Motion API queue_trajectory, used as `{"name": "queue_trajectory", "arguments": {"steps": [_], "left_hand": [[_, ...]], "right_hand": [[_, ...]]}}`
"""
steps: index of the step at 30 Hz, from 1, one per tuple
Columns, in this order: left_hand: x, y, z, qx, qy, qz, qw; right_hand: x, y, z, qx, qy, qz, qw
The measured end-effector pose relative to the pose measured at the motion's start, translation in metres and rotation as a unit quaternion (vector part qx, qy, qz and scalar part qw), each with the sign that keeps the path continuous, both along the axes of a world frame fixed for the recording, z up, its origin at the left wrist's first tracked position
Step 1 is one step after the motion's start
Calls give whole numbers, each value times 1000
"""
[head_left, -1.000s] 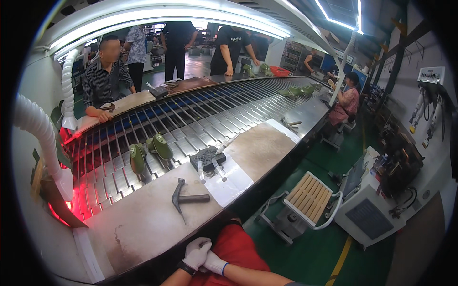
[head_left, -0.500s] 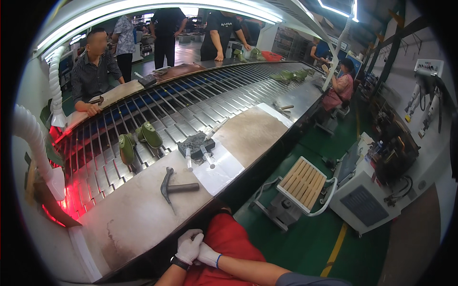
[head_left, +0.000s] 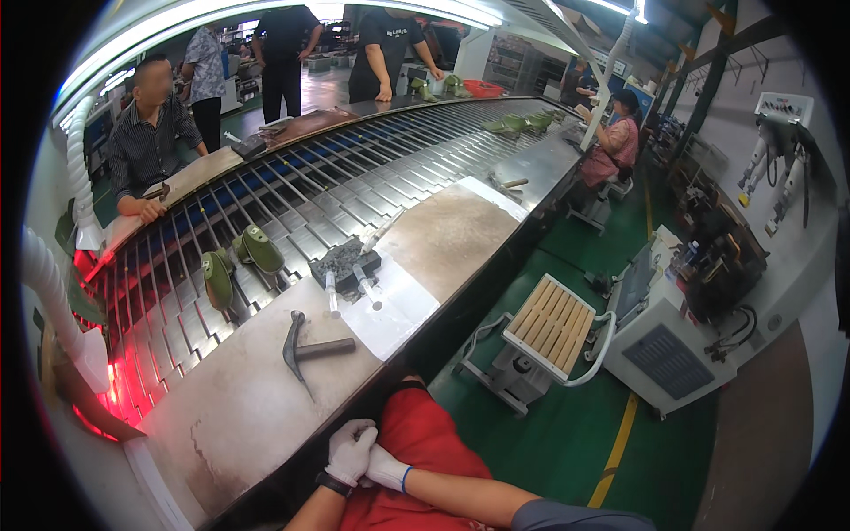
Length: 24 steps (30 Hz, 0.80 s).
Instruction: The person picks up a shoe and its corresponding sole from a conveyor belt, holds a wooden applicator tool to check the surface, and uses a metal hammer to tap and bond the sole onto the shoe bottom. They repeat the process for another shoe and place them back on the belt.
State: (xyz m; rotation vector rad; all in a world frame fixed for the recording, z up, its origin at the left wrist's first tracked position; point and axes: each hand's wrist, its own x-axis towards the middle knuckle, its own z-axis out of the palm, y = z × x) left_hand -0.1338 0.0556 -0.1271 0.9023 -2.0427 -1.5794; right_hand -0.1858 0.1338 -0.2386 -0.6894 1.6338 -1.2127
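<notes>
My left hand [head_left: 349, 451], in a white glove with a dark band at the wrist, lies clasped against my right hand [head_left: 386, 468], gloved as well. Both are closed and rest on the red cloth [head_left: 425, 442] over my lap, just below the bench edge. Nothing shows between them, though some of the right fingers are hidden. Nearest on the bench is a hammer [head_left: 324, 350] with a dark curved head and a wooden handle. Beyond it, a dark tray [head_left: 345, 262] of grey material has several clear syringe-like tubes [head_left: 368, 288] leaning on it.
Two green shoes [head_left: 258, 250] sit on the slatted metal conveyor [head_left: 354, 196], with more green shoes [head_left: 529, 122] farther along. White hoses [head_left: 55, 285] hang at left. To my right stand a slatted wooden stool [head_left: 551, 324] and a white machine [head_left: 668, 363]. Several people occupy the far side.
The view has turned slightly, so the bench, conveyor and stool sit a little farther left and higher or lower in the picture. My hands remain clasped in the same spot.
</notes>
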Motion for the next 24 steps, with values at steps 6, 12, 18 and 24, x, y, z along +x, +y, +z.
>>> {"name": "queue_trajectory", "arguments": {"steps": [6,12,18,24], "left_hand": [[-2,2,0,11,-3,-6,1000],[1,0,0,25,1,-3,1000],[0,0,-1,27,-7,-5,1000],[2,0,0,32,-6,-4,999]], "right_hand": [[0,5,-6,-53,-9,-5,999],[-3,4,20,51,-70,15,996],[1,4,7,9,-57,-15,998],[-6,7,53,71,10,63,995]]}}
